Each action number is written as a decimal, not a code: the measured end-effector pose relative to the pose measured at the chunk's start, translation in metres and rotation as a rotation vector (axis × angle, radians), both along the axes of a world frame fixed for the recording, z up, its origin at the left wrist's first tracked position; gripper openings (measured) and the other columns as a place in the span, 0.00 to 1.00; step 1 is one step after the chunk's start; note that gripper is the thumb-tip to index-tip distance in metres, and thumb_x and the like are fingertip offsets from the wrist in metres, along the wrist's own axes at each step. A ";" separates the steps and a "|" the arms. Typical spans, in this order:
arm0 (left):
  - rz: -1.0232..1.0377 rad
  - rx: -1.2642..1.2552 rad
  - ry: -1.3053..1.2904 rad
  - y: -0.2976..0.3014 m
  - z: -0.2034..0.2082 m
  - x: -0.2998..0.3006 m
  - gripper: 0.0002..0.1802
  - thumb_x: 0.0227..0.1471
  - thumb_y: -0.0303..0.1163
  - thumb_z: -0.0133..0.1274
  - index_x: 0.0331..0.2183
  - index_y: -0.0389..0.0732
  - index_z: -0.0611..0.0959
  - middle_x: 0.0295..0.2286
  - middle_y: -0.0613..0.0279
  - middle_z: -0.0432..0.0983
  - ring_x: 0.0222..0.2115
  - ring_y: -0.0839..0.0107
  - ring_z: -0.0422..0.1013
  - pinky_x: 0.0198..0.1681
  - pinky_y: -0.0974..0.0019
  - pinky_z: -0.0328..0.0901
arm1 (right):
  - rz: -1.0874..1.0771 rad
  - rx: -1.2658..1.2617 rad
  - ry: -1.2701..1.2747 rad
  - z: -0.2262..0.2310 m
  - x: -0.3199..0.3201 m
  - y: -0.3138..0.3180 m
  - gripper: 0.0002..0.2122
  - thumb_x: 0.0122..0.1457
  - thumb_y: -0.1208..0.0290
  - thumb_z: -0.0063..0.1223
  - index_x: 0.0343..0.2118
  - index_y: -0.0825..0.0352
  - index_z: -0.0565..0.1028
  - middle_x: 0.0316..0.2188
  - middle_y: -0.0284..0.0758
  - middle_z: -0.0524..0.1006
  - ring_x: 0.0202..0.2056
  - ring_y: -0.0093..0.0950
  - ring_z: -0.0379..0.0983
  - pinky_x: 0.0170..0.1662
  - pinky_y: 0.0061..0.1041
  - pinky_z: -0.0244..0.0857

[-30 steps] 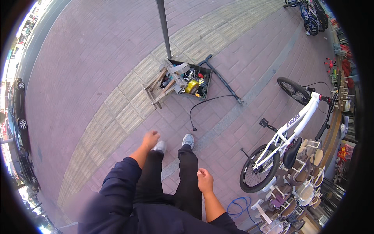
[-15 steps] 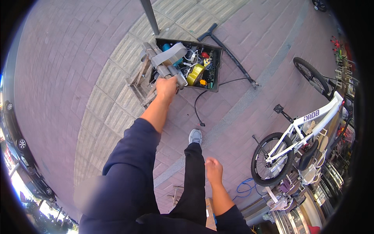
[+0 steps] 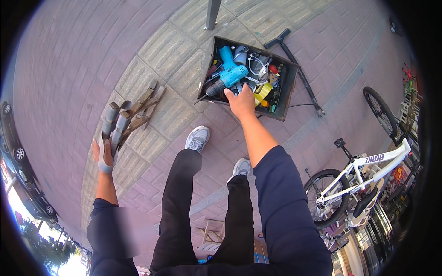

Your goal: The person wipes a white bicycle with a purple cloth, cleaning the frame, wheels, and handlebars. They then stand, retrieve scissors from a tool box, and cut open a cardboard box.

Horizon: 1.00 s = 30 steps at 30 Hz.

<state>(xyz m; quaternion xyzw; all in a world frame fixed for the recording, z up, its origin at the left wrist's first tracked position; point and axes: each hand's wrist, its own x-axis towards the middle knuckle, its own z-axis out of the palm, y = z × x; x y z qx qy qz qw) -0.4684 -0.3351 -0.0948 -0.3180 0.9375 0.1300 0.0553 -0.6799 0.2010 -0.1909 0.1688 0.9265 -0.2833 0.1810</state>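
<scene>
Stool (image 3: 120, 125) is gripped by the left hand (image 3: 107, 154) left of the toolbox (image 3: 290, 79), over which the right hand (image 3: 241, 102) is extended, its grip impossible to tell.

- One short word in bold, dark purple capitals, legible on the side of the white bicycle frame (image 3: 391, 158); the lettering (image 3: 374, 159) runs lengthwise along the thick tube.
- Any print on the teal power drill (image 3: 234, 73) is too small to read.
- Likewise on the yellow tape roll (image 3: 262, 93).
</scene>
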 end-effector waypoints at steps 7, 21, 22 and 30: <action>0.199 0.215 -0.111 -0.004 0.016 -0.070 0.37 0.61 0.55 0.54 0.55 0.31 0.77 0.53 0.44 0.70 0.54 0.52 0.65 0.57 0.53 0.60 | -0.036 0.107 -0.410 -0.016 -0.058 -0.012 0.53 0.44 0.28 0.62 0.56 0.81 0.70 0.57 0.51 0.73 0.60 0.49 0.66 0.64 0.40 0.59; 0.520 0.048 -0.397 0.122 -0.067 -0.031 0.54 0.57 0.47 0.51 0.67 0.23 0.42 0.68 0.26 0.30 0.71 0.40 0.26 0.71 0.43 0.29 | -0.614 -0.612 -0.326 -0.055 -0.044 -0.018 0.16 0.46 0.61 0.71 0.32 0.68 0.81 0.31 0.34 0.80 0.32 0.27 0.75 0.41 0.29 0.68; 0.533 0.103 -0.275 0.138 -0.054 -0.037 0.53 0.57 0.44 0.51 0.67 0.23 0.42 0.68 0.26 0.30 0.71 0.40 0.26 0.71 0.44 0.29 | -0.630 -0.614 -0.360 -0.047 -0.047 -0.010 0.16 0.47 0.61 0.70 0.32 0.67 0.81 0.30 0.34 0.80 0.30 0.27 0.75 0.40 0.29 0.68; -0.135 0.292 -0.084 0.278 0.009 -0.019 0.57 0.51 0.42 0.63 0.70 0.37 0.47 0.69 0.34 0.31 0.71 0.37 0.28 0.68 0.32 0.33 | -0.446 -0.580 -0.311 0.057 0.030 0.053 0.14 0.48 0.65 0.66 0.34 0.69 0.81 0.31 0.32 0.80 0.33 0.26 0.75 0.39 0.27 0.67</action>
